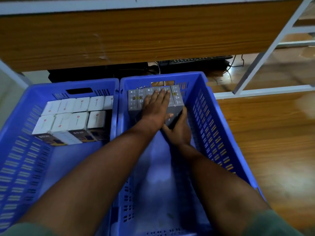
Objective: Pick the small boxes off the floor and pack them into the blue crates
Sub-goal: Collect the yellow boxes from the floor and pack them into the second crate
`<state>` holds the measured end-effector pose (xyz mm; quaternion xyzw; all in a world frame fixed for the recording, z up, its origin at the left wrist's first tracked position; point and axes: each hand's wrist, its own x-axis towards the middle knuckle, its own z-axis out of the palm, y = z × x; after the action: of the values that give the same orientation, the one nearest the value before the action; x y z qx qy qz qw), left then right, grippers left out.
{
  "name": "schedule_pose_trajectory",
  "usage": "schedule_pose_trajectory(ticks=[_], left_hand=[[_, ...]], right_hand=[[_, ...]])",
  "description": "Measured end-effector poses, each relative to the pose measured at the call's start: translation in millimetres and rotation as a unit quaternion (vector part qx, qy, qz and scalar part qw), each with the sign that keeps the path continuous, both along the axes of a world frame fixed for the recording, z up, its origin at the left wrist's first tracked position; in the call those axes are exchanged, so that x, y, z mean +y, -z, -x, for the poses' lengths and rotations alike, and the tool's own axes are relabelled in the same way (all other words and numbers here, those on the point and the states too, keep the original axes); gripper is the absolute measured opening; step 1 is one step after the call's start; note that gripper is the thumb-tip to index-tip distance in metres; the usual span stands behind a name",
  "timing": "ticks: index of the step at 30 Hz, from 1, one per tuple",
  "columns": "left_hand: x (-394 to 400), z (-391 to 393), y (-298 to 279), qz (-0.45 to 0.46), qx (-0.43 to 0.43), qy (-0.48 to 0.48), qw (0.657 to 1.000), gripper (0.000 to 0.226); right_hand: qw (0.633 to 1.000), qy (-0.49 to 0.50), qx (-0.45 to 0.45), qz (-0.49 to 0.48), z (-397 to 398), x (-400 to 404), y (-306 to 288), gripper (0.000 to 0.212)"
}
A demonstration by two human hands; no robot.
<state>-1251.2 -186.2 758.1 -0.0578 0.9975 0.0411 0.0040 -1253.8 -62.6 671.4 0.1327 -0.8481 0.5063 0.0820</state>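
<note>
Wood-grain floor, two blue crates side by side in front of a low wooden panel and a white shelf frame point(265, 53).

Grip state: left hand point(156, 106) lies flat, fingers straight, pressing on top of the row of grey boxes point(136, 99) at the far wall of the right crate point(221, 120). Right hand point(179, 132) curls round the near end of the last grey box point(177, 99) in that row, seating it against its neighbours.

Handling, my read: small stiff cardboard cartons, light, smooth faces so a bit slippery; take them by the short ends or opposite sides, don't crush corners. Flat palm on top keeps the row from tipping while the end box goes in.

Room: row hugs the right crate's far-left corner; a gap is left between the last box and the right wall, and the whole near half of the crate floor is bare. Slotted walls are tall, so entry is from above.

Left crate point(20, 150) has white boxes point(71, 113) in two rows at its far end, dark-sided cartons point(51, 138) along their near edge. Keyboard point(194, 60) and cables on the floor behind.
</note>
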Motion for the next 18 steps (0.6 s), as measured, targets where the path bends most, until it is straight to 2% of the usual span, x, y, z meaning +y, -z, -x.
schedule_pose_trajectory(ticks=[4,10,15,18], left_hand=[[11.4,5.5,1.7,0.016,-0.004,-0.016,1.000,0.088],[11.3,9.9,7.9,0.026,0.014,-0.019,0.999,0.086],[10.7,10.0,13.3,0.034,0.032,-0.006,0.999,0.088],[10.2,10.7,14.1,0.035,0.029,-0.007,0.999,0.087]], right_hand=[[0.999,0.042,-0.003,-0.012,2.7,-6.4,2.3,0.095],[0.999,0.026,-0.022,-0.029,11.5,-7.7,24.4,0.114],[0.999,-0.018,0.028,-0.001,13.9,2.5,15.3,0.098],[1.000,-0.031,0.000,0.001,12.2,6.1,16.7,0.102]])
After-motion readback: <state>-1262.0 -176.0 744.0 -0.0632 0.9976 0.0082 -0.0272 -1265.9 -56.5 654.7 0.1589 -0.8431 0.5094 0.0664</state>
